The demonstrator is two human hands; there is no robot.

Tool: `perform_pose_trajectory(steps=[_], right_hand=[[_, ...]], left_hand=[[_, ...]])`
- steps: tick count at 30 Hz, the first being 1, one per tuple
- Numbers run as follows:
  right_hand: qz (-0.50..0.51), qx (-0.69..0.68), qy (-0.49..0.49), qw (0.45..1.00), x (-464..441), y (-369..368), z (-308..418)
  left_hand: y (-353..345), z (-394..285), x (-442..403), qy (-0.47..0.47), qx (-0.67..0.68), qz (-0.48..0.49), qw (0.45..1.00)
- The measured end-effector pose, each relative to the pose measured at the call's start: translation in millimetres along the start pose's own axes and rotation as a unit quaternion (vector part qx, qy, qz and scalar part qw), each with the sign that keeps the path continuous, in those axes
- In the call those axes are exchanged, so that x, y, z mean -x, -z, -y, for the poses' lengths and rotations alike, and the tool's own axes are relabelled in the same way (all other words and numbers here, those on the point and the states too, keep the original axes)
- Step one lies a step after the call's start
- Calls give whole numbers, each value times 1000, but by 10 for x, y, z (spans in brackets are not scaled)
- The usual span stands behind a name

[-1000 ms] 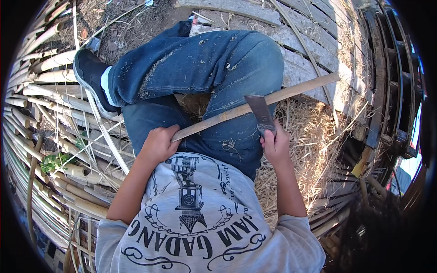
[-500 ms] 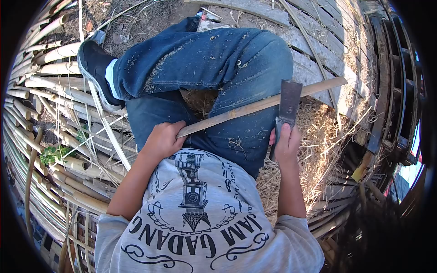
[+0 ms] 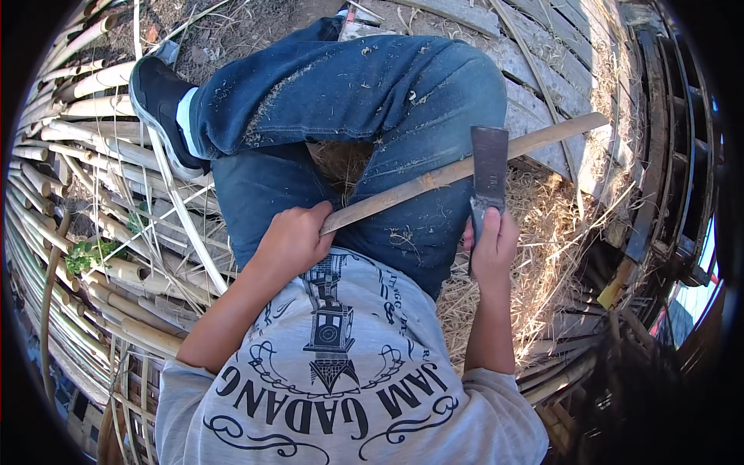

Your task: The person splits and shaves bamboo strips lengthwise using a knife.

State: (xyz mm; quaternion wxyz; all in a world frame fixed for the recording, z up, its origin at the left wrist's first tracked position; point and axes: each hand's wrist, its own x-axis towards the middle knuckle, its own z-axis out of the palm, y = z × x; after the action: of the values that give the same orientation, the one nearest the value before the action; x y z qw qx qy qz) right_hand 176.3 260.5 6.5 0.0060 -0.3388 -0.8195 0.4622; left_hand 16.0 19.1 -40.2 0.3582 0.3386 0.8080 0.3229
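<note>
A long split bamboo strip (image 3: 434,180) slants across my thighs, its far end up to the right. My left hand (image 3: 293,236) is closed around the strip's near end, close to my waist. In my right hand (image 3: 494,244) is a broad-bladed cleaver-like knife (image 3: 489,167), its dark blade pointing away from me. The thumb presses along the base of the blade, and most of the handle is hidden by the fingers. The blade lies across the strip in view, over my knee; whether it touches the bamboo I cannot tell.
Bamboo poles (image 3: 116,271) are piled along the left. Pale shavings (image 3: 527,271) cover the ground to the right. Beyond my leg lie weathered wooden planks (image 3: 535,116), and a dark slatted wooden structure (image 3: 674,155) stands at the far right.
The bamboo strip has shifted right and slightly upward, together with my left hand. The knife has moved slightly upward and stands straighter.
</note>
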Motion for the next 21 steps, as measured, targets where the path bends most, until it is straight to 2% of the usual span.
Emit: perform_pose_trajectory(steps=[2,3,4,6,11,14,15,18,19,20,21], right_hand=[[-86,-142,-32,986,4,-158,52],[-33,-46,-15,998,46,-144,39],[-34,-48,-13,998,30,-105,23],[36,17,11,999,27,-12,-14],[-42,-122,-45,991,1,-112,48],[42,-12,7,999,30,-47,35],[9,-84,-34,996,14,-43,39],[16,-96,-50,994,71,-139,51],[79,55,39,995,96,-131,-22],[82,55,40,994,92,-127,-22],[71,-14,0,997,84,-119,4]], left_hand=[[-14,-1,23,0,-2,-7,1000],[-4,-2,19,-2,-5,-15,1000],[7,-2,18,-3,-8,-17,1000],[-5,1,23,-4,-14,-12,1000],[-20,9,30,14,-13,2,1000],[2,7,5,4,-17,4,1000],[-16,-1,10,5,-15,4,1000],[-31,-41,-27,8,-15,-2,1000],[-20,-44,-26,12,-14,-4,1000],[-13,-46,-28,3,-15,-6,1000],[-12,-49,-37,-6,-15,-8,1000]])
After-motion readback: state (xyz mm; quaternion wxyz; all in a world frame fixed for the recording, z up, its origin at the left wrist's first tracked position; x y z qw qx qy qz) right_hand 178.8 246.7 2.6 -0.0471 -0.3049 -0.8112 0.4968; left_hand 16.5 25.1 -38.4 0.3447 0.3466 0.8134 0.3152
